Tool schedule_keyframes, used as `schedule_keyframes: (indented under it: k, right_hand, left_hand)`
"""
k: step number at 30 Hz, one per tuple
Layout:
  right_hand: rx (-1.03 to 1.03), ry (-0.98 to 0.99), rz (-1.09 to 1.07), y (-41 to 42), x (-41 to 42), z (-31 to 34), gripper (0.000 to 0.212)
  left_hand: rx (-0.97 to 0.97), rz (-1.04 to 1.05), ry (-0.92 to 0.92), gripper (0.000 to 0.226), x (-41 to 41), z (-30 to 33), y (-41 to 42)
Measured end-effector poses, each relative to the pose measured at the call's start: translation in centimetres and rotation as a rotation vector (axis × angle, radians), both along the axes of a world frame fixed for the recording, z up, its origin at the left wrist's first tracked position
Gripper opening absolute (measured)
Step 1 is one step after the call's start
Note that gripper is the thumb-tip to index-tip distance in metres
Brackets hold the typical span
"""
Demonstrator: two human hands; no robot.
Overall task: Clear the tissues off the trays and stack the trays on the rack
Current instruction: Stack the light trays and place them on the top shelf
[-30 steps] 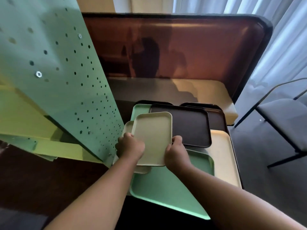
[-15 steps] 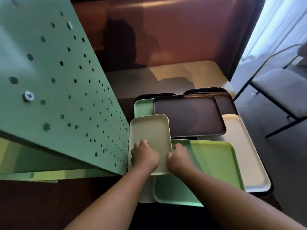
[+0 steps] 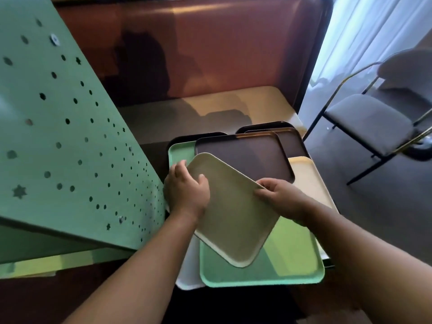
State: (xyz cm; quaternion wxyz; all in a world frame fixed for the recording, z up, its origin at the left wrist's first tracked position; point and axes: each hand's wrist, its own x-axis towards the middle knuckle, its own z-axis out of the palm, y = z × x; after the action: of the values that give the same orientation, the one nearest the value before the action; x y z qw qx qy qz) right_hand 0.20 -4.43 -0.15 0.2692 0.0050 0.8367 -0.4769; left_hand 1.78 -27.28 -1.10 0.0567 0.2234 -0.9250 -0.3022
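Observation:
A small cream tray (image 3: 233, 213) is held turned at an angle above the pile of trays. My left hand (image 3: 187, 190) grips its left edge and my right hand (image 3: 280, 199) grips its right edge. Under it lies a large green tray (image 3: 287, 260), with a white tray (image 3: 189, 274) showing at its left. Behind are a dark brown tray (image 3: 247, 155), a pale green tray (image 3: 180, 150), another brown tray (image 3: 292, 139) and a cream tray (image 3: 308, 178). No tissues are visible on any tray.
A tall green perforated rack panel (image 3: 70, 148) fills the left side, close to my left hand. A brown booth seat (image 3: 210, 54) stands behind the table. A grey chair (image 3: 367, 122) with dark legs stands at the right on the floor.
The small cream tray has been lifted off the pile and rotated clockwise. My right hand has shifted from its near corner to its right edge; the camera view tilted slightly.

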Motion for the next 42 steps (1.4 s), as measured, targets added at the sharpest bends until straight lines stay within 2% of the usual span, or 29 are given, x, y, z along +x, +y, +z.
schedule_keyframes:
  k: [2,4,7,9,11,13,17,20,23,25,27,29,31,36,42]
  right_hand:
    - [-0.114,-0.101,-0.005,2.6,-0.7,1.0,0.014]
    - [-0.146,-0.134,-0.116,4.4,-1.2,0.7,0.022]
    - [-0.177,-0.180,-0.461,5.8,-0.7,-1.2,0.025]
    - [-0.074,-0.177,-0.542,6.3,0.6,-2.6,0.022]
    - [0.058,-0.165,-0.512,7.0,2.0,-3.7,0.015]
    - [0.128,-0.178,-0.469,7.4,2.9,-4.5,0.022]
    - [0.285,-0.114,-0.305,7.8,3.7,-5.9,0.052]
    - [0.315,0.000,-0.209,8.0,4.0,-6.0,0.062]
    - [0.510,0.090,-0.146,9.1,4.8,-6.0,0.065]
    - [0.629,-0.014,-0.163,10.1,5.4,-6.2,0.070]
    - [0.568,-0.199,-0.208,10.8,5.8,-6.3,0.073]
    - [0.461,-0.295,-0.226,11.0,6.1,-6.2,0.065]
    - [0.441,-0.263,-0.234,11.1,6.6,-6.0,0.057]
    - [0.416,-0.096,-0.278,11.3,5.5,-4.2,0.055]
    - [0.374,0.062,-0.315,10.1,-2.2,-2.2,0.040]
  left_hand:
    - [0.130,-0.073,-0.142,0.046,-0.4,0.0,0.1]
    - [0.242,-0.118,-0.227,0.036,-0.1,-0.5,0.4]
    - [0.260,-0.062,-0.262,0.030,1.7,-2.0,1.5]
    - [0.219,-0.078,-0.310,0.028,3.1,-3.5,2.5]
    - [0.148,-0.121,-0.367,0.028,4.4,-4.9,3.5]
    - [0.100,-0.135,-0.428,0.033,5.5,-5.9,4.3]
    - [-0.013,-0.125,-0.507,0.035,6.6,-6.4,5.7]
    - [-0.192,-0.147,-0.485,0.025,7.0,-6.1,5.9]
    - [-0.348,-0.146,-0.504,0.052,7.4,-6.0,5.5]
    - [-0.294,-0.094,-0.555,0.066,7.6,-6.1,5.5]
    - [-0.139,0.001,-0.588,0.068,7.5,-6.3,5.6]
    - [-0.026,0.067,-0.575,0.065,7.6,-6.4,5.8]
    - [-0.027,0.099,-0.543,0.061,8.1,-6.2,5.9]
    - [-0.002,0.137,-0.400,0.059,6.8,-4.3,5.6]
    - [0.068,0.150,-0.290,0.065,0.0,-1.9,4.8]
